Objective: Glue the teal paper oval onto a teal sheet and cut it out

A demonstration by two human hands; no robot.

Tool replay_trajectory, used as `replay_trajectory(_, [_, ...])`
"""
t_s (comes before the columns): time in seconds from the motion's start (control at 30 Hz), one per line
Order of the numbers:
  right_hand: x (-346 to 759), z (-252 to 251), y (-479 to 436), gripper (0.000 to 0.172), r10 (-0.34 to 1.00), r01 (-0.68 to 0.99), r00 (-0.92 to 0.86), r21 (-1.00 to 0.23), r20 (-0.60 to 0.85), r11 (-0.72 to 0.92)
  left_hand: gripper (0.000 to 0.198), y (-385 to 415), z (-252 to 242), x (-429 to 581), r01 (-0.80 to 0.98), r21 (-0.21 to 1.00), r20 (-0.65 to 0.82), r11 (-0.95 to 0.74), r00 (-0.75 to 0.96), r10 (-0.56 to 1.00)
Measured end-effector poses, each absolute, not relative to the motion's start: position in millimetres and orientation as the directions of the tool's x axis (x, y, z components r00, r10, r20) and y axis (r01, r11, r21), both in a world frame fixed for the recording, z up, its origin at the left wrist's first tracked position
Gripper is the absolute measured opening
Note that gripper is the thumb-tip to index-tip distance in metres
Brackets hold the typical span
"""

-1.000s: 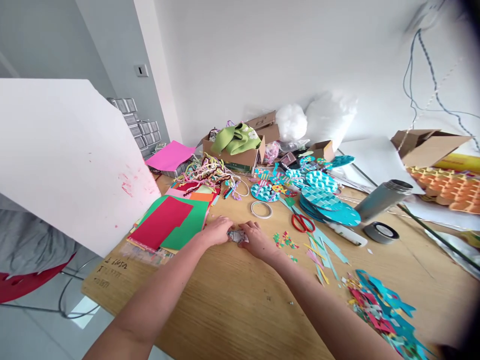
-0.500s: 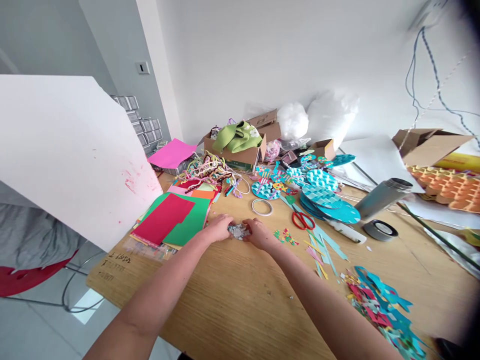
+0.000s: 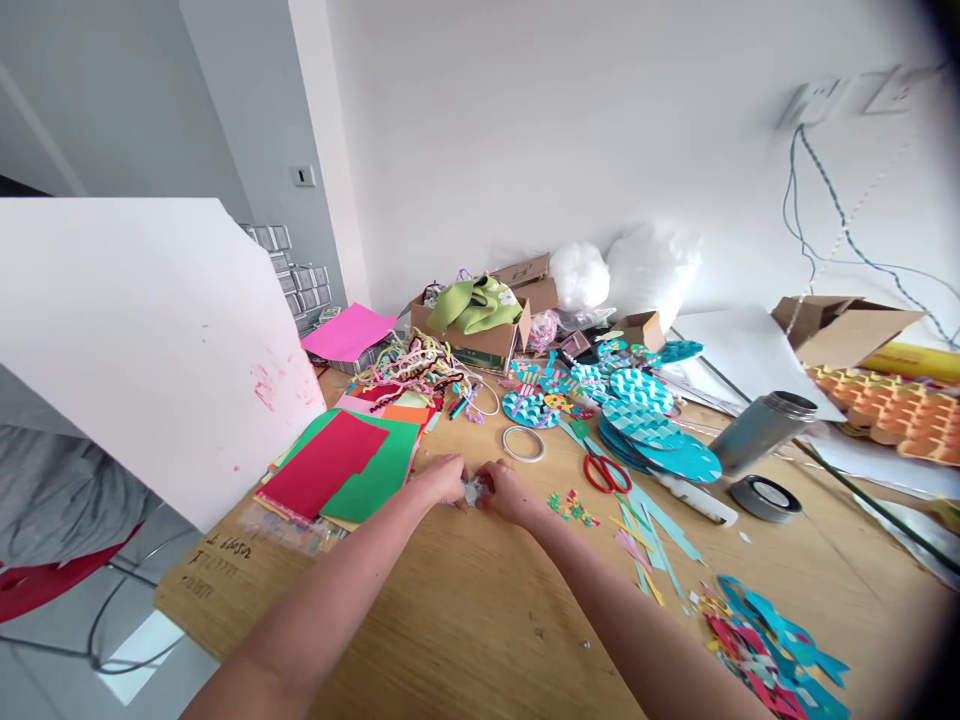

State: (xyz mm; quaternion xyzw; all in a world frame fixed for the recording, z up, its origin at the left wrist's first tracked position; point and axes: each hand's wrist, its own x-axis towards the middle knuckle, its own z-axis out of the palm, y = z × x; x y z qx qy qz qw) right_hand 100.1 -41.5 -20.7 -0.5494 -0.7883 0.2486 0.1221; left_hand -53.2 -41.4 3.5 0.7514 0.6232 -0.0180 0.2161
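Note:
My left hand [image 3: 442,481] and my right hand [image 3: 506,493] meet over the wooden table [image 3: 480,620], fingers closed around a small grey-and-white scrunched piece of paper [image 3: 473,490]. Most of that piece is hidden between the fingers. Just left of my left hand lies a stack of red and green paper sheets [image 3: 341,465]. Small coloured paper bits [image 3: 571,505] lie to the right of my right hand.
Red scissors [image 3: 606,472], a tape ring [image 3: 523,443], teal woven paper discs [image 3: 649,415], a steel flask [image 3: 761,430] and its lid [image 3: 763,497] sit farther right. A white board [image 3: 135,340] leans at left. Cardboard boxes [image 3: 480,325] and strip scraps [image 3: 765,640] crowd the edges.
My two hands have drawn closer together and the small paper piece has been squeezed from a flatter shape into a tighter wad. The camera tilted slightly.

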Motion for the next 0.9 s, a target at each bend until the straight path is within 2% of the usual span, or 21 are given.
replay_trajectory(0.17, [101, -25, -42, 0.026, 0.934, 0.798, -0.351, -0.541, -0.062, 0.264, 0.039, -54, 5, -50, 0.939, 0.312, -0.25, -0.146, 0.229, 0.941])
replay_trajectory(0.3, [100, -28, -44, 0.024, 0.925, 0.765, -0.375, -0.586, -0.065, 0.27, 0.044, -58, 2, -51, 0.935, 0.319, -0.177, -0.153, 0.217, 0.96])
replay_trajectory(0.43, [99, -28, -46, 0.021, 0.906, 0.726, -0.421, -0.61, -0.031, 0.317, 0.026, -55, -4, -54, 0.928, 0.331, -0.165, -0.168, 0.232, 0.959])
replay_trajectory(0.5, [100, -26, -47, 0.025, 0.898, 0.711, -0.441, -0.611, -0.003, 0.347, 0.023, -54, -7, -56, 0.922, 0.346, -0.171, -0.173, 0.244, 0.955])
replay_trajectory(0.63, [104, -20, -45, 0.045, 0.892, 0.708, -0.45, -0.593, 0.041, 0.384, 0.027, -51, -8, -58, 0.907, 0.376, -0.155, -0.189, 0.263, 0.952])
replay_trajectory(0.77, [110, -15, -41, 0.027, 0.904, 0.737, -0.426, -0.566, 0.037, 0.37, 0.02, -44, 2, -66, 0.89, 0.427, -0.165, -0.163, 0.254, 0.953])
replay_trajectory(0.9, [112, -15, -41, 0.026, 0.912, 0.783, -0.41, -0.519, -0.018, 0.342, 0.02, -38, 15, -84, 0.872, 0.481, -0.185, -0.089, 0.201, 0.962])
